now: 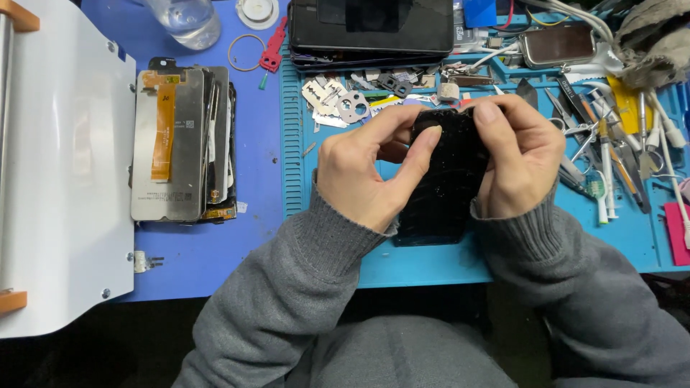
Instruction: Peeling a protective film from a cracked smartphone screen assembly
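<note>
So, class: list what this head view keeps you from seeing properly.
- Black phone: both sides hidden by the left hand and right hand holding it.
- Glass: top cut off by the frame edge.
- Small metal parts: too small to identify.
- White machine: cut off at the left edge.

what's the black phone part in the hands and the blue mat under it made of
Black phone panel: looks like glossy glass or plastic, speckled with tiny glints, held by left hand and right hand. Blue mat: probably silicone rubber, matte with moulded ridges and compartments.
</note>
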